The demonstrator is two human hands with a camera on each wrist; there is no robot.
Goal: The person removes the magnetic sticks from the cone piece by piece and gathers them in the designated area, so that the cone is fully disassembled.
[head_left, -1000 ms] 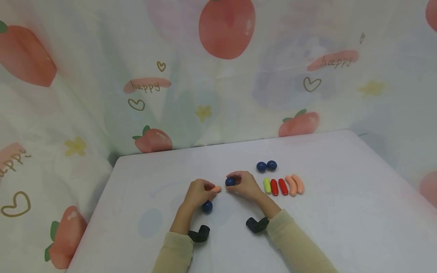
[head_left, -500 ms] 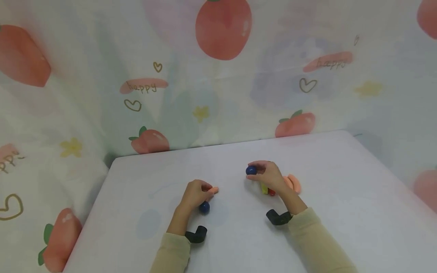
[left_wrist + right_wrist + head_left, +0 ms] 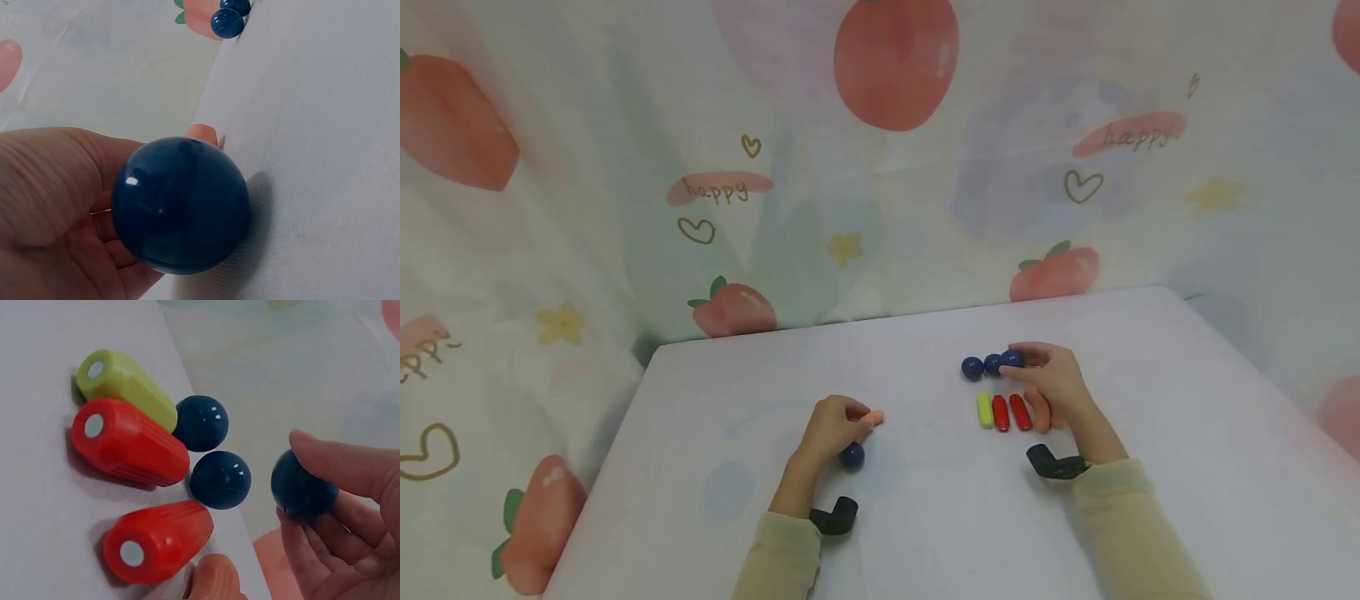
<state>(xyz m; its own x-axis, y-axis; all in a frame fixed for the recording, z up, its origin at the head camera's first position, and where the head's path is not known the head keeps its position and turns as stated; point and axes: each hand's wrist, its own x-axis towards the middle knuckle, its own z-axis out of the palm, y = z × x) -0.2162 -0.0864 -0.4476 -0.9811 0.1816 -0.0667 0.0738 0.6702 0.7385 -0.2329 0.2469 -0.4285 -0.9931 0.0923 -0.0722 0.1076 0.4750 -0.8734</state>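
Observation:
My left hand (image 3: 831,429) pinches an orange rod (image 3: 875,417), whose far end sticks out past the fingertips. A glossy blue ball (image 3: 852,456) sits close by the palm side of that hand; in the left wrist view it covers most of the rod. Between thumb and fingers, my right hand (image 3: 1058,382) holds another blue ball (image 3: 303,487). Beside it two more blue balls stand on the table, a left one (image 3: 972,367) and a nearer one (image 3: 220,480). In the right wrist view a gap shows between the held ball and these two.
In front of the balls lies a row of a yellow-green rod (image 3: 985,411), two red rods (image 3: 1001,413) with pale round ends, and curved orange rods (image 3: 1038,410) partly behind my right hand. A white cloth covers the table (image 3: 925,517); a printed curtain (image 3: 910,208) hangs behind it.
My right hand has carried its blue ball rightward from beside the left hand, over the table, to the two balls at the back right. The left hand keeps its place.

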